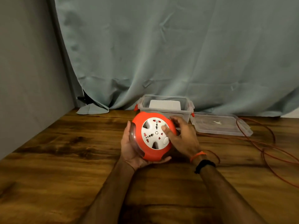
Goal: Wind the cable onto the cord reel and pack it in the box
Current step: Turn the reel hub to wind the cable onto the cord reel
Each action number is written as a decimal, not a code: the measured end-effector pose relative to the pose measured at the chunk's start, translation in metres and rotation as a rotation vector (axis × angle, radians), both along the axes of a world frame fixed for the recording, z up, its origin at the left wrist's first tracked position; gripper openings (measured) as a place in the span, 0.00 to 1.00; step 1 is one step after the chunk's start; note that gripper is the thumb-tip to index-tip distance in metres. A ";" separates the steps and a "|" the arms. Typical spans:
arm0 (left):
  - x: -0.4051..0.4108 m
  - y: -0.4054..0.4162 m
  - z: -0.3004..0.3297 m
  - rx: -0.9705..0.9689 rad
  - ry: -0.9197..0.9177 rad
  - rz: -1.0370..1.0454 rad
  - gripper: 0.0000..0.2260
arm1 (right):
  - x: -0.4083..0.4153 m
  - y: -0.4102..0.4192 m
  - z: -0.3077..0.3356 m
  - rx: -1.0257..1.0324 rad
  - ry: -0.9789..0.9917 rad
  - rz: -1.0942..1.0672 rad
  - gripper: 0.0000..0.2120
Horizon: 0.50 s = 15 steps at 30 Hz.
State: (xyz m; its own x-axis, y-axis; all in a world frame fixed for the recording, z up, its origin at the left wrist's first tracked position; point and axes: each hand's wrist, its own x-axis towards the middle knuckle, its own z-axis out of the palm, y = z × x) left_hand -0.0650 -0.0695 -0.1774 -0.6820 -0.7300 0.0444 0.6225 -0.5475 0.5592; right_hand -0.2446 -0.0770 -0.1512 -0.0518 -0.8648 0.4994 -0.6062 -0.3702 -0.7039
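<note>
The reel (pixel 153 135) is held up off the table (pixel 64 151), tilted with its white socket face toward the camera, just in front of the box (pixel 163 107). The left hand (pixel 131 147) cups it from below and behind, fingers curled round the clear side and the orange rim. The right hand (pixel 179 136) lies on the face, thumb pressing the white hub and fingers wrapped over the far rim, which looks like a grip for turning the hub. The cable (pixel 267 143) lies mostly unwound, in loose loops on the table to the right, so winding seems barely started. The box stands open, with its lid (pixel 221 125) flat beside it on the right. The reel is hard, smooth plastic, probably light while nearly bare of cable, and its rounded rim could slip; holding it by the rim in the cupped palm seems soundest. The cable is thin and limp, likely to kink or snag on the lid, so it wants guiding as it feeds in.
</note>
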 end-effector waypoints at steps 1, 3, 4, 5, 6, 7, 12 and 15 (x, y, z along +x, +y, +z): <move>0.000 -0.001 0.000 0.004 0.007 0.003 0.41 | 0.002 0.002 -0.003 -0.081 0.037 -0.040 0.24; -0.001 -0.006 -0.002 -0.010 0.024 0.009 0.41 | 0.003 0.008 -0.008 -0.244 0.113 -0.086 0.24; -0.001 -0.008 -0.003 -0.025 0.032 0.014 0.40 | 0.003 0.011 -0.009 -0.299 0.152 -0.083 0.24; -0.001 -0.009 -0.003 -0.034 0.045 0.020 0.40 | 0.003 0.013 -0.010 -0.325 0.189 -0.070 0.24; -0.001 -0.011 -0.003 -0.043 0.053 0.033 0.39 | 0.003 0.015 -0.010 -0.329 0.222 -0.056 0.25; -0.001 -0.012 -0.004 -0.052 0.051 0.059 0.39 | 0.003 0.016 -0.009 -0.321 0.251 -0.045 0.26; -0.001 -0.014 -0.003 -0.083 0.030 0.161 0.38 | 0.001 0.020 -0.005 -0.319 0.335 0.002 0.28; -0.003 -0.013 -0.001 -0.104 0.023 0.198 0.38 | 0.000 0.023 -0.003 -0.318 0.371 0.020 0.29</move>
